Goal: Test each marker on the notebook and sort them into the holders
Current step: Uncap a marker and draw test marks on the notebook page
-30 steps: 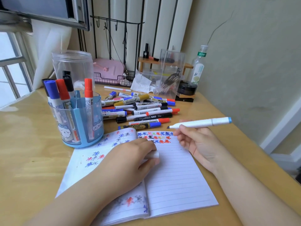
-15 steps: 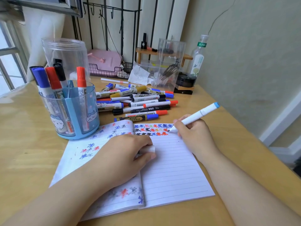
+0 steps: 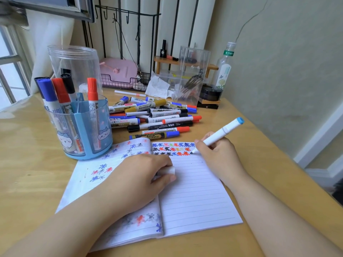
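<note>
An open lined notebook lies on the wooden desk, with rows of coloured star marks at the top of its right page. My right hand grips a white marker with a light-blue end; its tip touches the page at the end of the third row. My left hand rests on the notebook's fold and holds a white cap. A blue holder at the left has several markers standing in it. A clear tall jar stands behind it. A pile of markers lies beyond the notebook.
At the back stand a clear acrylic box, a glass bottle, a small wooden shelf, crumpled paper and a pink case in a wire tray. The wall runs along the right; the desk edge drops off there.
My right hand swung the marker from level in the air down to the page, where its tip now touches the third row. The left hand stayed on the notebook with the cap.
</note>
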A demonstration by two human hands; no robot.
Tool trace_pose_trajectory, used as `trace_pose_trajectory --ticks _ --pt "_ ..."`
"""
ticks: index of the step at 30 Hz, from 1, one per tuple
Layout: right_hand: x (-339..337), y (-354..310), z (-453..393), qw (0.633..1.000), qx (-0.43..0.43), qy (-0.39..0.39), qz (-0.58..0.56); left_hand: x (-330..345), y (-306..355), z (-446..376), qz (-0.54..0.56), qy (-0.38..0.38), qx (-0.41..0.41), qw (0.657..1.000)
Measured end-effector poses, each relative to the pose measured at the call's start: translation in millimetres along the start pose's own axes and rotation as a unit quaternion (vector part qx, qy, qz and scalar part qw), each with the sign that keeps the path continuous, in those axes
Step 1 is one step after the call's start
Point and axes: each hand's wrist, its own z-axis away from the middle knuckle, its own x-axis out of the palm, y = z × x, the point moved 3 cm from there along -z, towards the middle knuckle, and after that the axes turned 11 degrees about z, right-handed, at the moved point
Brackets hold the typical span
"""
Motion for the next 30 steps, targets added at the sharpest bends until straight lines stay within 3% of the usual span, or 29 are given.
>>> trace_pose_trajectory --ticks 8,13,16,30 --pt "-5.6 -4.5 2.1 1.000 0.001 0.017 -0.027 -2.5 -0.8 -1.4 0.055 0.024 0.007 0.998" --pt "-16.1 -32.5 16.4 0.971 -0.027 -0.071 -0.227 -7.9 -2.5 -2.8 0.146 0.077 -0.012 0.986" --pt "-15.9 -47.5 26.1 0.951 -0.030 -0.110 -0.288 -8.9 -3.6 -2.3 0.174 0.080 -0.029 0.981" --pt "-8.4 -58.8 38.3 0.946 -0.049 -0.153 -0.280 -11.9 12.3 -0.8 0.170 0.044 0.016 0.984"
